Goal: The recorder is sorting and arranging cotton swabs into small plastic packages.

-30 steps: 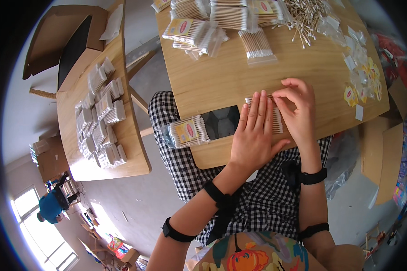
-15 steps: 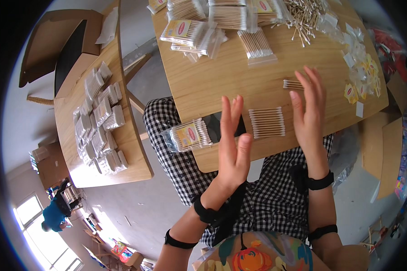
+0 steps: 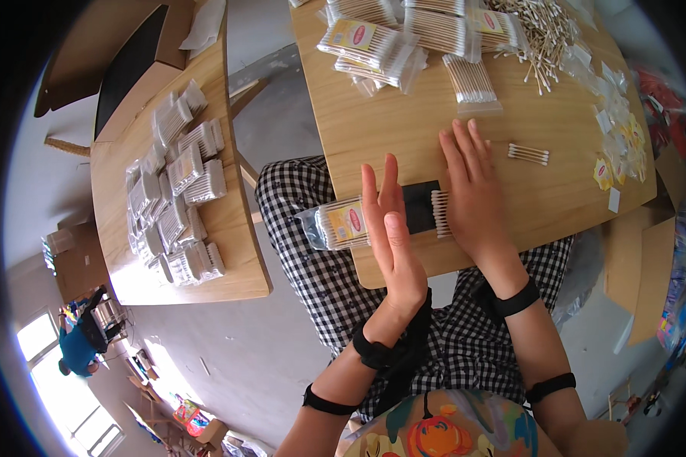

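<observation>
My right hand (image 3: 477, 199) lies flat over a row of cotton swabs (image 3: 440, 214), its fingers stretched out; only the row's left tips show. The row's left end meets a thin dark flat piece (image 3: 421, 209) on the table near its front edge. My left hand (image 3: 395, 242), fingers extended and thumb apart, is held edgewise over the left part of that piece and holds nothing. Just left of it, a clear bag of cotton swabs (image 3: 341, 224) with a yellow label overhangs the table's left edge. A few loose swabs (image 3: 528, 154) lie right of my right hand.
Filled swab bags (image 3: 373, 46) are piled at the back of the table (image 3: 389, 126), beside a heap of loose swabs (image 3: 537, 46). Empty bags and yellow labels (image 3: 625, 145) line the right edge. A second table (image 3: 114, 228) at left bears several packed bags.
My right hand has moved left and come down over the swab row, which now sits against the dark piece. My left hand stays open by the bag. The view has shifted slightly.
</observation>
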Tool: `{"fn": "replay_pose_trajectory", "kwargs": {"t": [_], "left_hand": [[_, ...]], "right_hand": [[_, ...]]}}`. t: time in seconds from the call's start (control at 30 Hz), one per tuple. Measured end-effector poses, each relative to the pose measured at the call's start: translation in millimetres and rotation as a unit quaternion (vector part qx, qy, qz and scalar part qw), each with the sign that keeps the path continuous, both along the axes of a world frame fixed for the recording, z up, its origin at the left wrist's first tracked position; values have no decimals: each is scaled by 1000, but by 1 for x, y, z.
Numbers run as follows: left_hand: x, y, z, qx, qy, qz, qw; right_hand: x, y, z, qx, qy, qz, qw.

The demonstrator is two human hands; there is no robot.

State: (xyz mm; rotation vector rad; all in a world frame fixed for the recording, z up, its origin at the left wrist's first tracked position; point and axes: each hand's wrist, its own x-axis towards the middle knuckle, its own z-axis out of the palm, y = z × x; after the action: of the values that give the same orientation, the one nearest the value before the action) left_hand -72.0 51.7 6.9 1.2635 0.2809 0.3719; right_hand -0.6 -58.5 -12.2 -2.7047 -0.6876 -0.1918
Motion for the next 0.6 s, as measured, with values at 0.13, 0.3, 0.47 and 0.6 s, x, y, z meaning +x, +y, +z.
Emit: {"fn": "replay_pose_trajectory", "kwargs": {"t": [0.13,0.3,0.47,0.6], "left_hand": [[1,-3,-8,-33,-18,-8,999],[1,-4,-11,-52,-28,-6,998],[3,4,-2,-115,-23,41,992],[1,48,18,83,-25,106,991]], "right_hand": [[-5,29,0,35,-11,33,999],[-7,34,-1,45,-10,59,997],[-6,35,-1,10,-30,75,997],[-4,32,-3,-20,-36,67,997]]}}
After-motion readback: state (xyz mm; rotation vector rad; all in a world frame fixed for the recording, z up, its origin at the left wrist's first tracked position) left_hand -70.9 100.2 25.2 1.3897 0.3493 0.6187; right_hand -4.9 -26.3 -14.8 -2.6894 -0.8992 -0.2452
